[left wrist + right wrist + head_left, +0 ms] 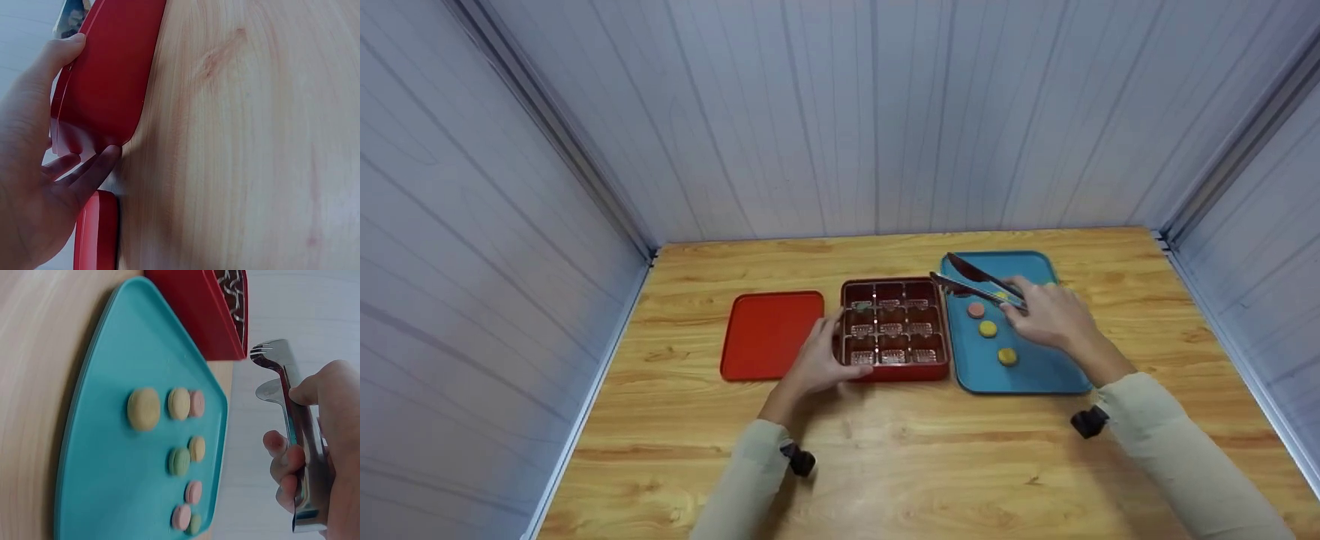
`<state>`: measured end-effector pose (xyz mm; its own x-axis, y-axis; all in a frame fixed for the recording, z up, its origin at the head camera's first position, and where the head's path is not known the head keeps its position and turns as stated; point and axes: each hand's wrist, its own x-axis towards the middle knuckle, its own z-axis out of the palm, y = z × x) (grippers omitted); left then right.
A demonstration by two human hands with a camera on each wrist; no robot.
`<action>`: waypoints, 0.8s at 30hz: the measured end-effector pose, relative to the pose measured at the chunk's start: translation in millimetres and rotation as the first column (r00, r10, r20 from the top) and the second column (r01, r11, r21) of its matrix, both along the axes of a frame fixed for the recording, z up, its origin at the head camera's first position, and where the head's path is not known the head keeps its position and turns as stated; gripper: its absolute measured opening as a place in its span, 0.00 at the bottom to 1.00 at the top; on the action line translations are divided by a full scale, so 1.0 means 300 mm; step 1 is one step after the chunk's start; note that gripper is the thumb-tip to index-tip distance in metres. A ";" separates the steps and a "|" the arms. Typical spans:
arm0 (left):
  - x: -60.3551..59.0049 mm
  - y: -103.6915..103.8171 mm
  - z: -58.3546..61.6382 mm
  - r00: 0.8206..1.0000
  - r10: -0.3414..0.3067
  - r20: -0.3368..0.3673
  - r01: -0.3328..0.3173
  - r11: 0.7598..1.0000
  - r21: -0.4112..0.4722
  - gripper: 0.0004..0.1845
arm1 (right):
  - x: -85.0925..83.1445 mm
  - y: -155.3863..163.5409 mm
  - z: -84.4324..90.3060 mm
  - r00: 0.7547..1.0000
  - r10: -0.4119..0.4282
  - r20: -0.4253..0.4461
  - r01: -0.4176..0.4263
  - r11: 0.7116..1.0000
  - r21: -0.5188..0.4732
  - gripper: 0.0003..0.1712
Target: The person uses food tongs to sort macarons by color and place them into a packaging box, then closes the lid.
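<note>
Around the wood-grained table (930, 457), pale walls (840, 120)

Left arm (746, 480), one: sleeved to the wrist, reaching forward and slightly inward. Left hand (816, 363): thumb extended, set wide apart from the slightly bent fingers. Right arm (1185, 457), one: likewise sleeved, slanting forward and inward. Right hand (1057, 319): gripping, fingers curled, thumb pressing opposite them.

At the right, the right hand (344, 419) grips metal serving tongs (313, 478); eight macarons (143, 409) sit on a teal tray (109, 467) left of centre, a red box (188, 312) at top.
</note>
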<state>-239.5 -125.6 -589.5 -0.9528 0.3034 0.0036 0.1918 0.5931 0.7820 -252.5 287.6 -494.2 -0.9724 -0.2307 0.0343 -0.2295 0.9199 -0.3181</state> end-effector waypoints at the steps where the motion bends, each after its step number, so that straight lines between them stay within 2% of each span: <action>1: 0.000 0.000 -0.001 1.000 0.001 0.001 -0.001 1.000 0.002 0.68 | 0.005 0.013 0.002 1.000 -0.004 -0.003 0.004 1.000 0.004 0.29; 7: -0.001 0.003 -0.006 1.000 0.001 -0.012 -0.001 1.000 0.002 0.67 | 0.031 0.086 0.008 0.999 -0.039 -0.012 0.040 0.999 0.031 0.30; 16: 0.005 0.004 0.003 0.999 0.034 0.024 -0.034 0.999 0.010 0.69 | 0.062 0.185 0.000 0.997 -0.082 0.006 0.082 0.996 0.032 0.35; 24: 0.003 0.004 0.000 1.000 0.022 0.001 -0.022 1.000 0.011 0.69 | 0.090 0.254 -0.020 0.995 -0.094 -0.038 0.095 0.995 0.020 0.31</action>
<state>-238.7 -124.4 -589.5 -0.9592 0.2825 0.0063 0.1785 0.5887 0.7884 -225.5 363.8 -500.1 -0.9881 -0.1386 0.0666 -0.1521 0.9448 -0.2903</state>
